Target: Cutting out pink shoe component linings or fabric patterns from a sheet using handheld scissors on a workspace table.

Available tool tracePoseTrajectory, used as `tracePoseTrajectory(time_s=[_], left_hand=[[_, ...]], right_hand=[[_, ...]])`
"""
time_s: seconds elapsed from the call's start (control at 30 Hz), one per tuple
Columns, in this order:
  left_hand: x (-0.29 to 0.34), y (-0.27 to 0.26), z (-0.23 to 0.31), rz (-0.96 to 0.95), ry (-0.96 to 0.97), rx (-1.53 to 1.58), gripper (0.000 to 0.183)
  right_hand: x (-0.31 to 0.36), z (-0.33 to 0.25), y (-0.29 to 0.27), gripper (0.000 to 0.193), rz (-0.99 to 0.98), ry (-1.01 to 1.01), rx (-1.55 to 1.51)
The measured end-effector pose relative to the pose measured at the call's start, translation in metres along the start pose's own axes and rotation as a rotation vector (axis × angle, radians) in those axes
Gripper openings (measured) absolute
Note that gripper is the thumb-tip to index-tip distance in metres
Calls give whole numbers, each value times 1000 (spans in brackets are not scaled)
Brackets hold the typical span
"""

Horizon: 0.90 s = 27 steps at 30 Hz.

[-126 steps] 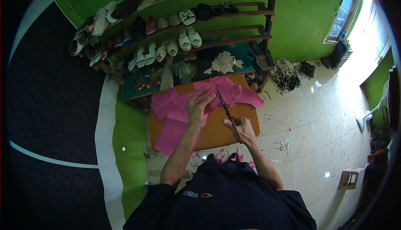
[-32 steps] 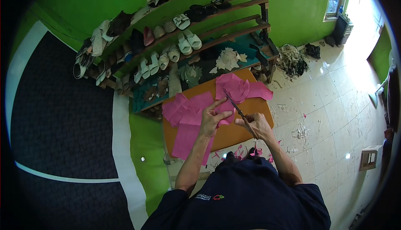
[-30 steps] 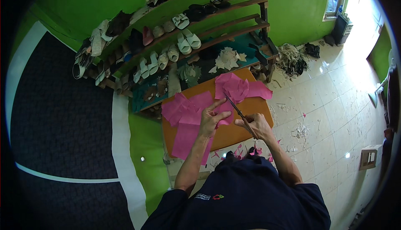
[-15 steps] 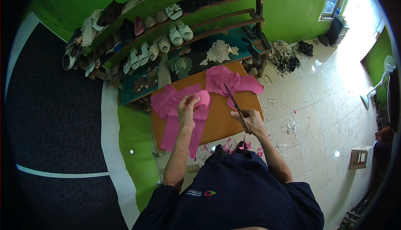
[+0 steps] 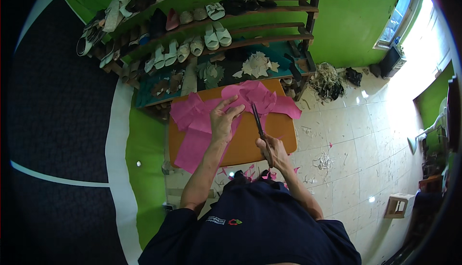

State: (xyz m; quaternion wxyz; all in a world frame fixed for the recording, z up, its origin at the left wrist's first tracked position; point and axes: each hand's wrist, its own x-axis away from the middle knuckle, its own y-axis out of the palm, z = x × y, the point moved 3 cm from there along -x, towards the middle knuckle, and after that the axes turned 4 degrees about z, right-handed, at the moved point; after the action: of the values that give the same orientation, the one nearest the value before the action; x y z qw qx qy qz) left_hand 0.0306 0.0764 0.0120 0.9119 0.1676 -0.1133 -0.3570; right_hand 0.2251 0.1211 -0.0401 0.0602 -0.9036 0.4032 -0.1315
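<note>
Pink sheeting (image 5: pixel 195 142) all across the orange table (image 5: pixel 243 150), in wide, overlapping lengths on the left, with a loose heap of pink pieces (image 5: pixel 261 94) toward the far right. Probably well into the cutting yet some way from finished, to judge by narrow pink offcuts (image 5: pixel 249 171) down below the near edge and by plenty of broad material left on top. No telling how many pieces in the heap, nor how many fully trimmed. Holds scissors (image 5: pixel 259 125) in the right hand (image 5: pixel 278 152), fingers wrapped round the brown handles, with dark blades together or nearly so and no clear gap visible between them. Points them away from the body, tips over the near side of the heap; cannot tell whether touching the pink or just above it. Has the left hand (image 5: pixel 222 124) just left of the tips, over the pink, with thumb and forefinger parted; hard to say whether pinching a piece or merely resting there. Beyond the table, a pile of cream cut pieces (image 5: pixel 257 65) and, higher up, white sandals (image 5: pixel 223 35).
</note>
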Motion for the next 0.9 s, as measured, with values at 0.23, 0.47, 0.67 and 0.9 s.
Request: tracePoseTrajectory(time_s=[0.23, 0.47, 0.67, 0.9], left_hand=[[3, 14, 2, -34, 91, -30, 40], [9, 24, 8, 9, 106, -27, 41], [7, 21, 4, 8, 115, -53, 41], [9, 25, 6, -7, 82, 6, 41]], right_hand=[[-2, -30, 6, 66, 14, -69, -59], [-7, -37, 5, 70, 47, -51, -66], [-10, -36, 5, 71, 51, -44, -75], [-11, -31, 4, 73, 63, 3, -79]])
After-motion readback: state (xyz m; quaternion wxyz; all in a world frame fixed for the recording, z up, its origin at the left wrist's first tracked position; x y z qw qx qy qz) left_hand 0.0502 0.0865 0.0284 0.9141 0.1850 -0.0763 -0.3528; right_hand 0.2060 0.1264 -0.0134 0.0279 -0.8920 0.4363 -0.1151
